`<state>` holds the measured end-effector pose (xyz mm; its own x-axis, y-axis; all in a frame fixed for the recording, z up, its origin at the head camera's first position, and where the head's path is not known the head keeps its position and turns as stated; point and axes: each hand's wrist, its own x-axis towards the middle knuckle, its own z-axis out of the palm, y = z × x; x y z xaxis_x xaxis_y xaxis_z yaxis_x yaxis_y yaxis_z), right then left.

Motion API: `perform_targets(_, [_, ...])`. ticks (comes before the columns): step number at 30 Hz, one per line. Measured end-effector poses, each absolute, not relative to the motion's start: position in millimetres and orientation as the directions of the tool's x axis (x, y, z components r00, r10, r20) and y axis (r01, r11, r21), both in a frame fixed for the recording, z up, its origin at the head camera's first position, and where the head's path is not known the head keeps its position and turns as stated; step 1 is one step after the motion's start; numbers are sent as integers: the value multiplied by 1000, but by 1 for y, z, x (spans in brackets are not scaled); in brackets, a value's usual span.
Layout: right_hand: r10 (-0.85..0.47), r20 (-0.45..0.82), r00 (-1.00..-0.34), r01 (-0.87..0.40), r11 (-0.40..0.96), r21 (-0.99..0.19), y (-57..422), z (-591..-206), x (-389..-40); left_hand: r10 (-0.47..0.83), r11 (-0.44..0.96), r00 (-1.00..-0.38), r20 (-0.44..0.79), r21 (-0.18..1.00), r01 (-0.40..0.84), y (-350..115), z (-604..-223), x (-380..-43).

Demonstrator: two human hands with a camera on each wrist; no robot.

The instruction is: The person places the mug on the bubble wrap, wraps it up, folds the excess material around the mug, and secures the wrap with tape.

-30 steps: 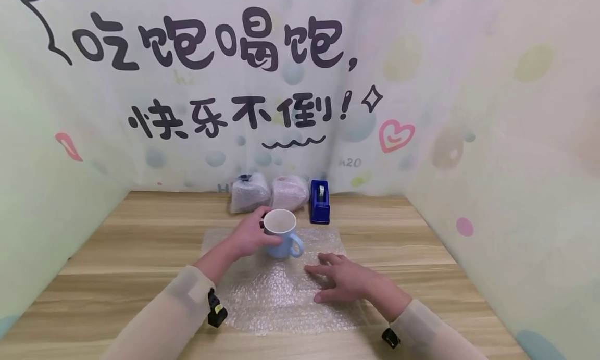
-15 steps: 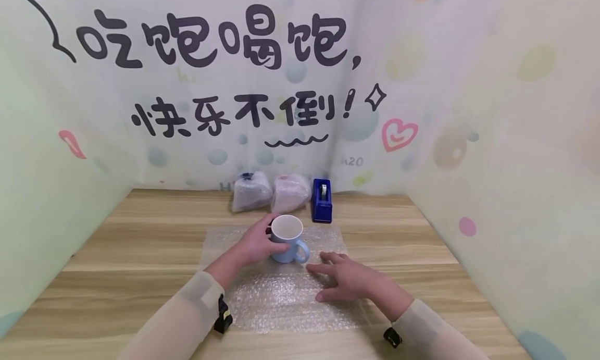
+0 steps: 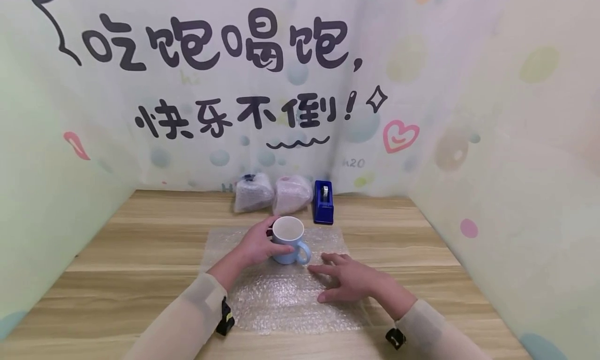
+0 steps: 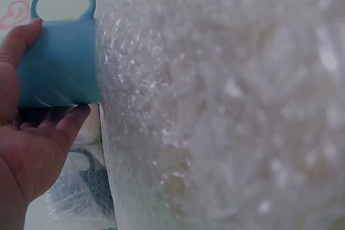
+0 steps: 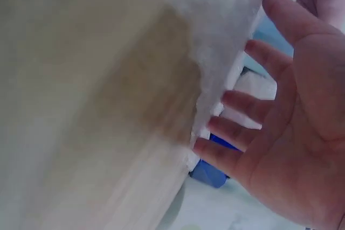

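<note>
My left hand grips a light blue mug from its left side, thumb across the front and fingers behind. The mug stands upright on a sheet of bubble wrap, its white inside facing up and its handle turned right. In the left wrist view the mug sits between thumb and fingers, its base against the wrap. To the right of the mug, my right hand is spread with fingertips on the right part of the sheet. The right wrist view shows its fingers apart, pinching nothing.
Behind the mug stand two bundles in bubble wrap, one greyish and one pinkish. A blue tape dispenser is to their right. The wooden table meets a printed curtain at the back and pale walls at both sides.
The left hand has brought the mug slightly right and towards me on the sheet, mostly in the first half second. The right hand has stayed about where it was.
</note>
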<state>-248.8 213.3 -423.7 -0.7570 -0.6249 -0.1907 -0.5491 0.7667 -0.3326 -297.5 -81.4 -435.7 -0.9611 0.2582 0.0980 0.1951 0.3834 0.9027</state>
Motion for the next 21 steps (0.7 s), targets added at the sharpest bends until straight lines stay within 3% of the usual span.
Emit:
perform_targets(2, [-612, -178, -771, -517, 764, -387, 218, -421, -256, 260, 382, -961, 96, 903, 194, -81, -436, -298])
perform_targets(5, [-525, -121, -842, -423, 784, -455, 223, -417, -272, 261, 374, -961, 92, 908, 188, -82, -437, -298])
perform_targets(10, [-203, -108, -973, -117, 840, -530, 223, -417, -299, 262, 363, -960, 95, 912, 189, -83, -439, -299])
perform_targets(15, [-11, -219, -976, 143, 725, -674, 222, -423, -320, 266, 357, -959, 96, 914, 190, -83, -441, -300])
perform_targets(18, [4, -272, -962, 219, 602, -768, 221, -424, -328, 260, 356, -961, 93, 916, 185, -84, -441, -300])
perform_targets(21, [-18, -273, -962, 219, 550, -806, 219, -423, -330, 259, 359, -961, 97, 914, 189, -83, -441, -300])
